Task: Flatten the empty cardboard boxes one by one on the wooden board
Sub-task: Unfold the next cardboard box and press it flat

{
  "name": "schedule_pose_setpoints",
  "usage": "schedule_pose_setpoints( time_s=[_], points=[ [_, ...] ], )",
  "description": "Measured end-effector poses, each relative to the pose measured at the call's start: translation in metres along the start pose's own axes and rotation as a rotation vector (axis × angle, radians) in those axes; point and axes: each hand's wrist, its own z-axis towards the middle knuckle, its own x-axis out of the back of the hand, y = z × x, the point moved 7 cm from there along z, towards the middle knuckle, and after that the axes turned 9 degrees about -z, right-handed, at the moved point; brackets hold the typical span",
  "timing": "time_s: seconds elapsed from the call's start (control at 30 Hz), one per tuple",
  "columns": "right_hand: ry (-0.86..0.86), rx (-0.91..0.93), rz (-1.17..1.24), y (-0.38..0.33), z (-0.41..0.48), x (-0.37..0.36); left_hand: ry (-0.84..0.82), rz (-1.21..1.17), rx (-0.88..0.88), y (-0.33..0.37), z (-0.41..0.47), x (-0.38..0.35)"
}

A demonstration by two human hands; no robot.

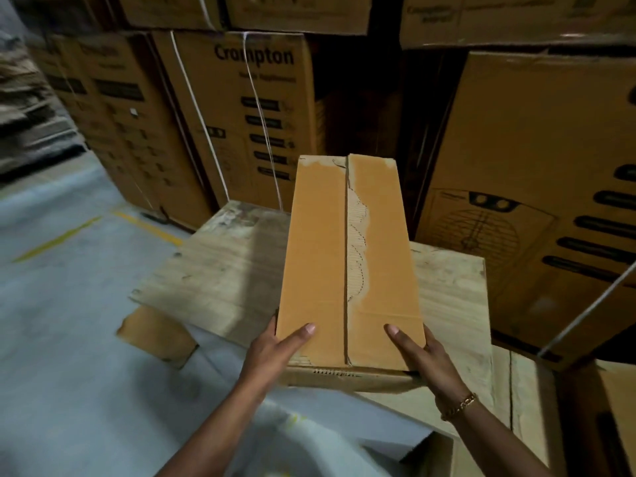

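- While the cardboard box (347, 270) stands at its full shape, long and narrow, with its top flaps closed, none of the flattening looks done. It lies lengthwise away from the person over the wooden board (220, 270). I cannot tell whether its underside rests on the wood.
- The centre seam (347, 256) between the flaps has torn paper along its right side. A sound way on, I judge, is to set the box down squarely, open the flaps at that seam, free the far side the same way, then press the walls sideways so that they fold on their creases and do not buckle.
- The left hand (275, 352) grips the near left corner, thumb laid flat on the top and fingers wrapped down the side wall, out of sight.
- The right hand (426, 359) holds the near right corner in the same way, thumb on top and fingers round the edge; a bracelet (459, 406) sits on that wrist. Both hands are closed on the box, neither spread wide.
- The board is pale and scuffed, with bare wood showing on either side of the box, enough room to lay it flat.
- A cardboard scrap (155, 335) lies on the floor (69, 304) just beside the board's left corner, and stacked cartons (241, 115) rise behind it.
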Motion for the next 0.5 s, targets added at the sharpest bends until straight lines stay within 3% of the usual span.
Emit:
schedule_pose_setpoints(
  time_s=[0.37, 0.5],
  points=[
    [-0.082, -0.039, 0.046, -0.034, 0.091, -0.059, -0.022, 0.067, 0.039, -0.002, 0.101, 0.045],
    [-0.152, -0.114, -0.058, -0.022, 0.117, -0.075, -0.002, 0.108, 0.093, -0.015, 0.126, 0.05]
  ],
)
